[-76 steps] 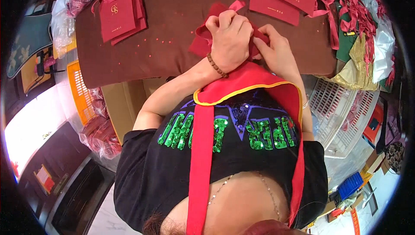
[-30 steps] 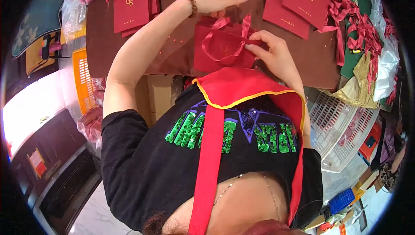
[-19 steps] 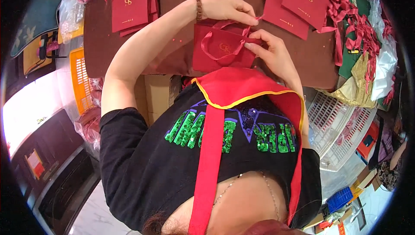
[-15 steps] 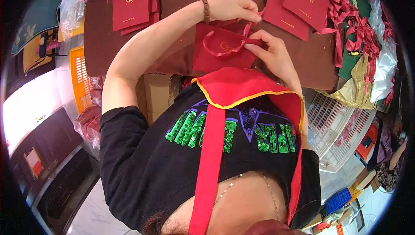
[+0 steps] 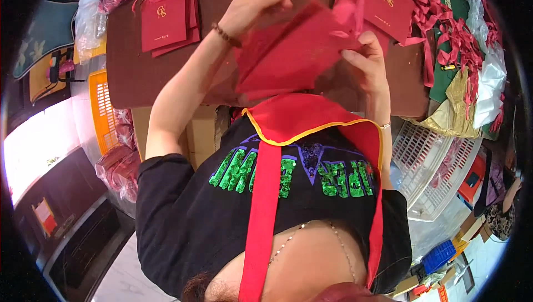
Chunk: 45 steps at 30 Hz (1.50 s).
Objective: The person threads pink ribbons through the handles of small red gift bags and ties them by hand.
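Observation:
A red paper gift bag (image 5: 288, 57) with a ribbon handle is held above the table in front of me, tilted and smeared by motion. My right hand (image 5: 367, 64) is closed at its right upper corner, thumb and fingers pinching it by the ribbon (image 5: 347, 16). Beyond the bag's upper left edge, my left hand (image 5: 260, 3) is raised, its fingers loosely bent with a gap to the thumb and nothing visible in them. More red bags (image 5: 386, 5) lie overlapping just past my right hand.
Another stack of red bags (image 5: 164, 18) lies on the brown tabletop (image 5: 125, 74) at the left. Loose red ribbons (image 5: 452, 30) hang at the right. White plastic baskets (image 5: 422, 157) stand below the right edge, an orange crate (image 5: 102, 110) by the left edge.
The bag, which lay flat on the table, is now lifted and tilted. My left hand has moved left and away from the ribbon; my right hand has shifted right with the bag.

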Tool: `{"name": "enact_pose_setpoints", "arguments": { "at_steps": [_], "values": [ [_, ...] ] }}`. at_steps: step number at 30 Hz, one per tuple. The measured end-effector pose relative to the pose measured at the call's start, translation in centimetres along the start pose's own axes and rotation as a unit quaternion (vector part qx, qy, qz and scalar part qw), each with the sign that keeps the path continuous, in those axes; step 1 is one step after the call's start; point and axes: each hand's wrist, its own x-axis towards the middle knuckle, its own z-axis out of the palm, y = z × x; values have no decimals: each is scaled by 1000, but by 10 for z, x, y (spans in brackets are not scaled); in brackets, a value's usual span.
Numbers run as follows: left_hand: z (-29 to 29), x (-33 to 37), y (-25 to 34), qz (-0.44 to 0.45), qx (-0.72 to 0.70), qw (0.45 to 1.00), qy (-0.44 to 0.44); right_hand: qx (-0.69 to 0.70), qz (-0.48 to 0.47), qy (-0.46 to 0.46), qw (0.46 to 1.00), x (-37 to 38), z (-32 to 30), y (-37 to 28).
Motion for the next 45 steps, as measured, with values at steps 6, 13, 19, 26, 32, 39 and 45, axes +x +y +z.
{"name": "enact_pose_setpoints", "arguments": {
  "at_steps": [6,13,19,26,32,39,45],
  "values": [
    [30,-38,-9,-11,128,992,2,258,-23,-160,952,37,-31,30],
    [59,-45,-21,-137,-114,982,-67,237,5,11,971,31,33,4],
    [18,-65,-58,-18,217,969,114,91,-53,189,976,21,-21,-3],
    [1,-64,-26,55,663,732,148,-446,-61,75,890,9,19,-13],
    [-7,-83,-26,-86,658,739,117,-671,-179,26,719,19,23,4],
    [-15,-37,-43,77,586,798,118,-742,-136,45,655,4,34,-2],
    [-78,31,-42,182,664,682,249,-706,-130,12,696,-2,41,-20]
  ]
}}
